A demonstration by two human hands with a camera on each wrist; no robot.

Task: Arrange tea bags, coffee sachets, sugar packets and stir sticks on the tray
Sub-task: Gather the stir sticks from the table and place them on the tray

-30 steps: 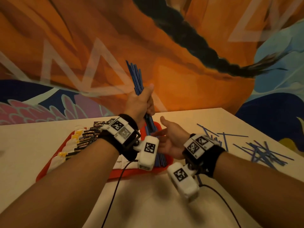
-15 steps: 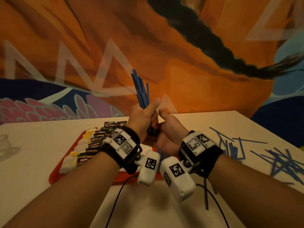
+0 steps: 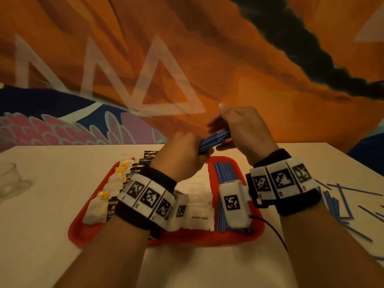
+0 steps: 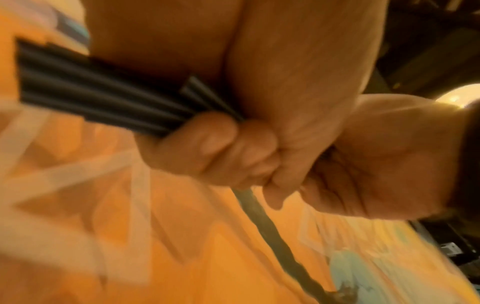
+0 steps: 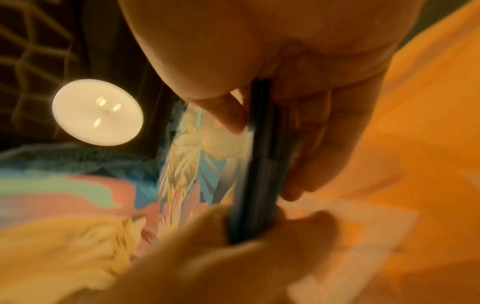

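From the head camera, both hands meet above the far edge of the flat red plastic tray [image 3: 257, 231], each closed around the same bundle of thin blue stir sticks [image 3: 215, 138]. The left hand [image 3: 182, 154] grips the lower, nearer end of the bundle; the right hand [image 3: 243, 129] wraps the higher, farther end. The bundle's long axis runs slantwise, rising from the left hand up toward the right hand, nearly level with the tray rather than upright. On the tray, a packed row of blue stir sticks [image 3: 226, 173] lies along its right side, long axis running from the near edge to the far edge. Left of that row sit white sugar packets [image 3: 199, 213], then dark coffee sachets [image 3: 145, 161], then white tea bags with yellow tags [image 3: 116, 183] at the tray's left side. Loose blue stir sticks [image 3: 340, 196] lie scattered on the pale table [image 3: 41, 183] to the right of the tray. A clear glass cup [image 3: 10, 177] stands well left of the tray.

The left wrist view is blurred; the left hand's fingers [image 4: 207, 148] curl tight round the dark-looking bundle [image 4: 91, 92], which points away to the upper left.

In the right wrist view, also blurred, the bundle [image 5: 259, 164] runs from the right hand's fingers [image 5: 319, 144] down into the left hand [image 5: 233, 257].
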